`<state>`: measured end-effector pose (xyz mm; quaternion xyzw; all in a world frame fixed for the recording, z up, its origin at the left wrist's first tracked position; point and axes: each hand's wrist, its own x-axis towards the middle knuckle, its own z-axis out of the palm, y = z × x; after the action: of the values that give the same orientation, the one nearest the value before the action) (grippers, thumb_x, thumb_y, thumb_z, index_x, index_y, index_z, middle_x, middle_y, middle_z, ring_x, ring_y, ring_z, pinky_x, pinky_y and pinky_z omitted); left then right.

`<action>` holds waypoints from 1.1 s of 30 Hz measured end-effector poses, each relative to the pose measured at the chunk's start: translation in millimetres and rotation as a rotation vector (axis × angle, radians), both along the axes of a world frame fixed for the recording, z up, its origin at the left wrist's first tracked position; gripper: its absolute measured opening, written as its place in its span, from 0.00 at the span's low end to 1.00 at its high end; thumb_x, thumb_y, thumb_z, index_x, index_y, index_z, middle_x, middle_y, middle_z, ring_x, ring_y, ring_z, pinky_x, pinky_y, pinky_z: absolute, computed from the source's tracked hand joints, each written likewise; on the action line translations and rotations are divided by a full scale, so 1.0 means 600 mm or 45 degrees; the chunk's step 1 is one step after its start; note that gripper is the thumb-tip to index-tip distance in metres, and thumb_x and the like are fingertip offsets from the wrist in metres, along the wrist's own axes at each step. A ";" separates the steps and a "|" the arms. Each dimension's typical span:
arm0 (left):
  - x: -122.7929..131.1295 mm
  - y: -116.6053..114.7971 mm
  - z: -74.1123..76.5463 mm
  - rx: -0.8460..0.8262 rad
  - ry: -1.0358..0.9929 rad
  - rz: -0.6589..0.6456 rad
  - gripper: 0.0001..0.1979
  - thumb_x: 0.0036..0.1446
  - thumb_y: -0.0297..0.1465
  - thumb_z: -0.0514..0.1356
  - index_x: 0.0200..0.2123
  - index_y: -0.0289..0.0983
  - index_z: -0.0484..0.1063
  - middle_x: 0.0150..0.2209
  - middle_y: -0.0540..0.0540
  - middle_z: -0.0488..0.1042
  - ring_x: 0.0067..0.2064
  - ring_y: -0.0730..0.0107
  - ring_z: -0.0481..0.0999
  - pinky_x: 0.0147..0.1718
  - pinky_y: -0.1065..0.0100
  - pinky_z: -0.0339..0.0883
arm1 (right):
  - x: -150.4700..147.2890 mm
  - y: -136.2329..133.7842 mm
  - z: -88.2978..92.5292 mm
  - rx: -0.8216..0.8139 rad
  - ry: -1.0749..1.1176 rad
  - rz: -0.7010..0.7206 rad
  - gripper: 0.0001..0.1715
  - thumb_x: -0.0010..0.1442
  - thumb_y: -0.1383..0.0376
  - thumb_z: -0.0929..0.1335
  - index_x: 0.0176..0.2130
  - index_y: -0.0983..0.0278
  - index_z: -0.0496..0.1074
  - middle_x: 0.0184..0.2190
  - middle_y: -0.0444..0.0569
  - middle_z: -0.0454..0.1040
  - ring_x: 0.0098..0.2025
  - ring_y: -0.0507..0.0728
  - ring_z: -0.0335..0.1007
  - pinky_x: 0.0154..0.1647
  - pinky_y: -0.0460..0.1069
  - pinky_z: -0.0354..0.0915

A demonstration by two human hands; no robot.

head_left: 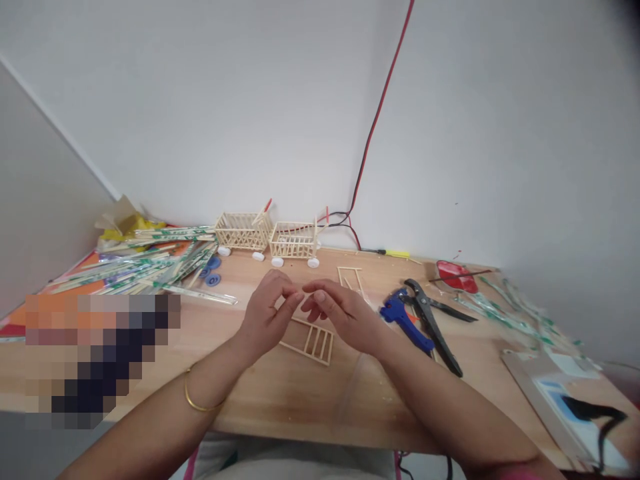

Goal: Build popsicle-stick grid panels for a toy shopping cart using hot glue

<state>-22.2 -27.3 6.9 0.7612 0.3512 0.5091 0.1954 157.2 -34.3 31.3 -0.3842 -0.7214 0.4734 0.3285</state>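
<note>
My left hand point(267, 313) and my right hand point(340, 313) meet fingertip to fingertip above the middle of the wooden table point(300, 393). Both have the fingers curled in a pinch; what they hold between the tips is too small to name. Just under them lies a flat ladder-like frame of thin wooden sticks point(313, 340). A smaller stick frame point(350, 277) lies behind my right hand. Two little stick carts with white wheels point(243, 233) point(295, 243) stand at the back by the wall.
A heap of wrapped chopsticks point(150, 267) and blue caps point(213, 279) fills the left. Blue-handled cutters point(405, 320) and black pliers point(433, 320) lie to the right. A red dish point(456, 275), plastic wrappers point(515, 307) and a tray point(560, 400) sit farther right. A red-black wire point(370, 140) runs up the wall.
</note>
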 end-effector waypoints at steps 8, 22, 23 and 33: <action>0.011 -0.009 -0.005 -0.190 0.095 -0.140 0.15 0.62 0.32 0.49 0.22 0.37 0.59 0.24 0.51 0.58 0.29 0.71 0.61 0.30 0.67 0.55 | 0.000 -0.013 0.004 0.355 -0.361 -0.034 0.21 0.66 0.58 0.57 0.24 0.64 0.62 0.20 0.40 0.61 0.24 0.48 0.56 0.25 0.45 0.51; 0.024 -0.001 -0.014 -1.099 -1.050 -0.468 0.05 0.45 0.32 0.68 0.28 0.39 0.78 0.34 0.48 0.73 0.39 0.68 0.72 0.42 0.62 0.65 | 0.001 0.013 -0.017 0.390 -0.067 -0.179 0.10 0.62 0.62 0.64 0.40 0.60 0.73 0.36 0.48 0.77 0.35 0.55 0.70 0.35 0.50 0.65; 0.023 0.000 -0.015 -1.073 -1.036 -0.452 0.05 0.45 0.32 0.68 0.29 0.40 0.78 0.34 0.48 0.73 0.39 0.68 0.72 0.42 0.62 0.65 | -0.001 0.010 -0.017 0.515 -0.170 -0.147 0.11 0.63 0.63 0.62 0.41 0.60 0.73 0.37 0.49 0.77 0.37 0.55 0.70 0.37 0.50 0.64; 0.012 -0.002 -0.011 0.106 0.119 0.058 0.08 0.57 0.27 0.57 0.39 0.38 0.75 0.31 0.45 0.71 0.36 0.67 0.68 0.35 0.65 0.63 | 0.007 -0.004 -0.007 0.905 -0.747 -0.181 0.15 0.65 0.63 0.59 0.34 0.64 0.72 0.27 0.50 0.73 0.30 0.54 0.65 0.32 0.49 0.55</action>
<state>-15.0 -28.6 0.1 0.7834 0.3556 0.4915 0.1353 161.3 -37.0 27.3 -0.4140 -0.8731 0.0444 0.2537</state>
